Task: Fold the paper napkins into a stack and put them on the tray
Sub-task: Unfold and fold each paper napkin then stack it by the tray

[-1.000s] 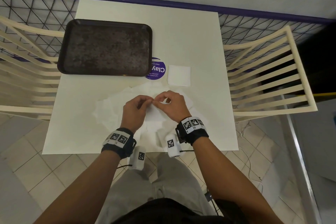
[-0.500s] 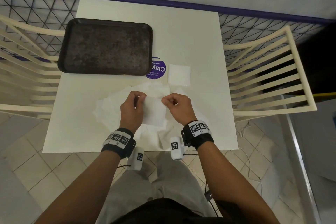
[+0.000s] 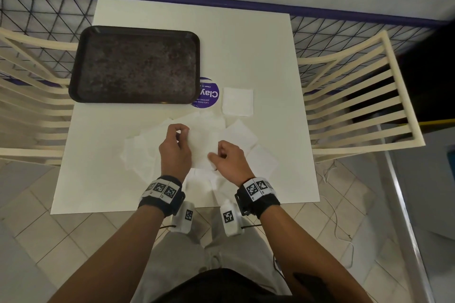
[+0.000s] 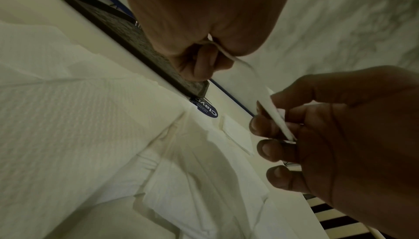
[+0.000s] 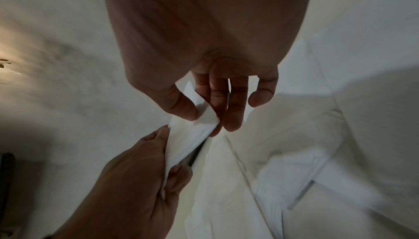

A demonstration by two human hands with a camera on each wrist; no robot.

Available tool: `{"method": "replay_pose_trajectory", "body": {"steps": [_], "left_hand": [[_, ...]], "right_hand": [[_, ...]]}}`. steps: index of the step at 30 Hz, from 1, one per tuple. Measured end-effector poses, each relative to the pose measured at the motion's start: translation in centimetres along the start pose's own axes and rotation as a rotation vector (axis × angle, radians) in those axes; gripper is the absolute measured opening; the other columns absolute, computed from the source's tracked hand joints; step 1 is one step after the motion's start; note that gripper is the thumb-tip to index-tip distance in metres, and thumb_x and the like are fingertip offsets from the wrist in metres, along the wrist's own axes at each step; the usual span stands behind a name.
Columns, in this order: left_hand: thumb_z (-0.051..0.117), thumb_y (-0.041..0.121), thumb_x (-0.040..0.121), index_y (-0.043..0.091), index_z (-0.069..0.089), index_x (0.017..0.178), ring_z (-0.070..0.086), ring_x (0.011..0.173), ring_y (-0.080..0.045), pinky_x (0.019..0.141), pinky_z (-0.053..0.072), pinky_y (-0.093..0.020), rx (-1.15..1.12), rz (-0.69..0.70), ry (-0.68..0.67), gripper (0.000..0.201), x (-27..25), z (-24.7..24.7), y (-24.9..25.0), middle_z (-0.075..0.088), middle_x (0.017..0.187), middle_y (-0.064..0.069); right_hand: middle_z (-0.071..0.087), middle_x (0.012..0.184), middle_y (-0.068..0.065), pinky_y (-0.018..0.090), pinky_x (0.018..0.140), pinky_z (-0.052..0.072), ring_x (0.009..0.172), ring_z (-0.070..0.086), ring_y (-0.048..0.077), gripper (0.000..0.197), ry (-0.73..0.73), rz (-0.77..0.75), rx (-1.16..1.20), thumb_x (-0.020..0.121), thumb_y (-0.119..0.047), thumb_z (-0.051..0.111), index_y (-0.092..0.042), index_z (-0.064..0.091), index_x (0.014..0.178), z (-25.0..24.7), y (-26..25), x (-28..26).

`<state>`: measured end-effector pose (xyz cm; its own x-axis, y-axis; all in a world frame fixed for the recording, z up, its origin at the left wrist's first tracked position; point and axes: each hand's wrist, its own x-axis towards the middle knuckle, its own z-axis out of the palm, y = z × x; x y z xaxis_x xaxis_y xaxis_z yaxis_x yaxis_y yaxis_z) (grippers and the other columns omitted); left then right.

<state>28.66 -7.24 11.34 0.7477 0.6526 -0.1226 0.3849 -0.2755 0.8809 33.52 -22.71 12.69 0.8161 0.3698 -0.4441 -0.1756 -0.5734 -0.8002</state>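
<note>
The napkin (image 3: 203, 149) is held above the loose pile (image 3: 147, 150) at the table's near middle, pinched at two opposite corners: the left hand (image 3: 175, 152) nips the far-left corner, the right hand (image 3: 227, 158) the near-right edge between thumb and fingers. Half a second ago both hands held its top corners level; the right hand has since dropped toward the near edge — judged a move to bring the edges together for the next fold. One folded square (image 3: 237, 101) lies beside the purple sticker (image 3: 208, 93), just right of the tray (image 3: 135, 66), which holds no napkins yet. The table (image 3: 246, 39) carries all of it. The task stands early — most napkins remain unfolded.
</note>
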Motion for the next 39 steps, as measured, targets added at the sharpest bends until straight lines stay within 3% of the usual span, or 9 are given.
{"method": "replay_pose_trajectory", "body": {"steps": [5,8,10,13,22,27,30,33,39], "left_hand": [[0.048,0.031,0.11,0.02,0.055,0.127,0.063,0.074,-0.01,0.064,0.048,-0.014,-0.019,-0.072,-0.051,0.021,0.6,0.6,-0.1,0.064,0.087,0.005],[0.047,0.033,0.11,0.021,0.053,0.131,0.069,0.074,-0.02,0.065,0.052,-0.023,-0.029,-0.173,-0.155,0.026,1.1,0.9,-0.5,0.068,0.093,-0.001],[0.049,0.028,0.109,0.02,0.059,0.125,0.07,0.077,-0.02,0.069,0.053,-0.025,0.014,-0.195,-0.235,0.02,1.2,1.0,-1.3,0.071,0.094,-0.001],[0.052,0.02,0.107,0.022,0.065,0.115,0.07,0.078,-0.019,0.064,0.052,-0.021,0.042,-0.222,-0.339,0.015,1.0,0.9,-2.5,0.073,0.091,0.002],[0.054,0.014,0.104,0.026,0.067,0.106,0.069,0.081,-0.014,0.066,0.051,-0.019,0.125,-0.278,-0.429,0.019,0.0,1.5,-4.2,0.075,0.091,0.004],[0.059,0.017,0.102,0.024,0.067,0.111,0.069,0.089,-0.019,0.08,0.057,-0.031,0.155,-0.277,-0.402,0.014,0.3,2.1,-4.2,0.073,0.096,0.001],[0.063,0.026,0.101,0.021,0.061,0.122,0.066,0.093,-0.021,0.083,0.052,-0.031,0.197,-0.289,-0.379,0.022,0.7,2.4,-4.1,0.067,0.098,0.001],[0.069,0.033,0.098,0.021,0.059,0.122,0.065,0.089,-0.021,0.082,0.051,-0.031,0.195,-0.318,-0.359,0.029,1.0,2.7,-3.8,0.067,0.093,0.0],[0.074,0.029,0.093,0.015,0.063,0.111,0.066,0.084,-0.018,0.082,0.055,-0.035,0.175,-0.324,-0.28,0.025,1.4,3.2,-3.6,0.067,0.082,0.002]], "right_hand": [[0.058,0.065,-0.01,0.041,0.073,0.06,0.06,0.056,0.007,0.024,0.029,0.048,0.05,0.085,-0.024,0.069,-0.024,0.052,0.068,-1.5,0.7,2.4],[0.073,0.084,-0.007,0.05,0.083,0.06,0.082,0.07,0.021,0.01,0.115,0.07,0.053,0.077,-0.042,0.068,-0.034,0.063,0.076,-3.3,1.9,6.2],[0.07,0.085,-0.003,0.052,0.085,0.058,0.086,0.07,0.03,0.012,0.174,0.094,0.023,0.079,-0.039,0.068,-0.028,0.062,0.08,-4.8,2.6,9.1],[0.068,0.084,0.006,0.049,0.086,0.056,0.084,0.07,0.035,0.016,0.255,0.142,-0.045,0.086,-0.029,0.067,-0.014,0.062,0.084,-7.1,2.9,12.6],[0.073,0.11,0.01,0.019,0.082,0.039,0.106,0.065,0.027,0.031,0.277,0.237,-0.146,0.094,-0.028,0.067,-0.008,0.069,0.117,-9.9,3.6,18.1],[0.062,0.117,0.008,0.034,0.095,0.048,0.11,0.06,0.026,0.037,0.358,0.18,-0.211,0.089,-0.033,0.072,-0.016,0.065,0.122,-9.2,3.6,17.1],[0.062,0.101,0.0,0.041,0.093,0.051,0.1,0.059,0.022,0.02,0.42,0.057,-0.211,0.087,-0.023,0.07,-0.024,0.065,0.106,-8.0,4.0,14.9],[0.066,0.088,-0.012,0.039,0.091,0.051,0.088,0.06,0.014,0.014,0.287,-0.048,-0.251,0.086,-0.02,0.07,-0.032,0.064,0.09,-6.4,5.0,12.2],[0.066,0.096,-0.014,0.034,0.087,0.035,0.102,0.051,0.015,0.02,0.018,-0.016,-0.539,0.084,-0.045,0.074,-0.034,0.07,0.1,-3.8,6.6,9.1]]}}
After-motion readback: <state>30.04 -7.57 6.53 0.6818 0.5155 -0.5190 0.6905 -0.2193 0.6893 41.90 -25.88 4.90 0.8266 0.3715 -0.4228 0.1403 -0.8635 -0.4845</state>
